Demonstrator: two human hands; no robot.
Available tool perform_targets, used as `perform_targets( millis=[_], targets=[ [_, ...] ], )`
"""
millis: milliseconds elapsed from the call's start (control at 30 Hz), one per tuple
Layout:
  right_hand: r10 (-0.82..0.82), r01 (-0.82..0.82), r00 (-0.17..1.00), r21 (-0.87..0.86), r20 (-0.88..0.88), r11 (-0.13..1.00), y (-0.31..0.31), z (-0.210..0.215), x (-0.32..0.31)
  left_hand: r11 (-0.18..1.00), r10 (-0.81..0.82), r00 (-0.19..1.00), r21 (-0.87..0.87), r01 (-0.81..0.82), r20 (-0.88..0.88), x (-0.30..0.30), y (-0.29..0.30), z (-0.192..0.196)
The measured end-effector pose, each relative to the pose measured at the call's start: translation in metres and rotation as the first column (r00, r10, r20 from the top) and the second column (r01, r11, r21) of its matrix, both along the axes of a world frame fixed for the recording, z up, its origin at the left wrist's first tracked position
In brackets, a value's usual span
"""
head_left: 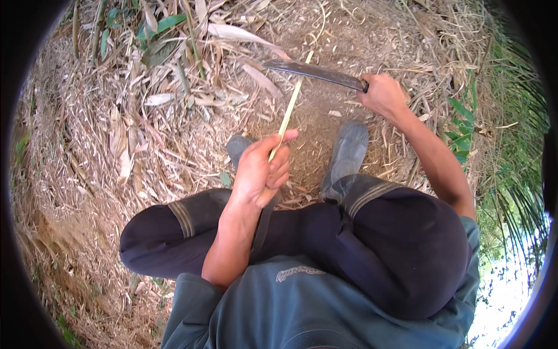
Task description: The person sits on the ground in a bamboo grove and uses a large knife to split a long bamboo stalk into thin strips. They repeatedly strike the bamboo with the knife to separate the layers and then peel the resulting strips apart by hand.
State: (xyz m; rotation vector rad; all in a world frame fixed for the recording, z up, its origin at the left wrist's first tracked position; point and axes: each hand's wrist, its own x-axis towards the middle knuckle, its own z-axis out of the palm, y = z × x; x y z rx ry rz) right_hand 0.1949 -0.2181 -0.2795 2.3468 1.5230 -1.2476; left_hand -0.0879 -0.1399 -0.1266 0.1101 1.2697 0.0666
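In my left hand (264,166) I grip a thin, pale yellow strip (292,103), which looks like split bamboo or cane. It slants up and away from my fist, over the ground between my boots. My right hand (383,93) is closed round the handle end of a machete (317,71). Its long dark blade points left and crosses the strip near the far end. Whether blade and strip touch, I cannot tell. Most of the machete's handle is hidden inside my fingers.
Dry leaves and shavings (87,151) cover the ground, with curled pale peelings (319,26) beyond the strip. My rubber boots (349,145) stand below my hands. Green stalks (192,41) rise at the far left, and leafy plants (462,125) grow at the right.
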Motion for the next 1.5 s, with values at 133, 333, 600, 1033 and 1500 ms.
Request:
perform_targets(
  millis=[133, 333, 600, 1033, 1500],
  targets=[
    [-0.136, 0.138, 0.986, -0.011, 0.093, 0.99, 0.0, -0.039, 0.022, 0.998, 0.042, 0.998, -0.044, -0.04, 0.045, 0.003, 0.004, 0.001],
    [-0.072, 0.08, 0.988, 0.058, -0.135, 0.995, -0.011, 0.03, -0.014, 0.999, -0.025, 0.999, -0.037, 0.026, 0.044, -0.002, 0.008, -0.001],
    [-0.122, 0.134, 0.989, 0.175, -0.081, 0.975, -0.015, 0.008, -0.024, 0.993, -0.119, 0.993, -0.001, 0.119, -0.021, 0.0, 0.02, 0.001],
    [-0.013, 0.046, 0.988, 0.21, -0.155, 0.977, -0.023, 0.024, -0.038, 0.963, 0.194, 0.974, -0.212, -0.168, 0.113, -0.026, 0.028, -0.016],
    [-0.204, 0.204, 0.979, 0.032, 0.019, 0.979, -0.013, -0.018, -0.011, 0.971, 0.189, 0.98, -0.164, -0.176, 0.069, -0.017, 0.017, -0.01]
  ],
)
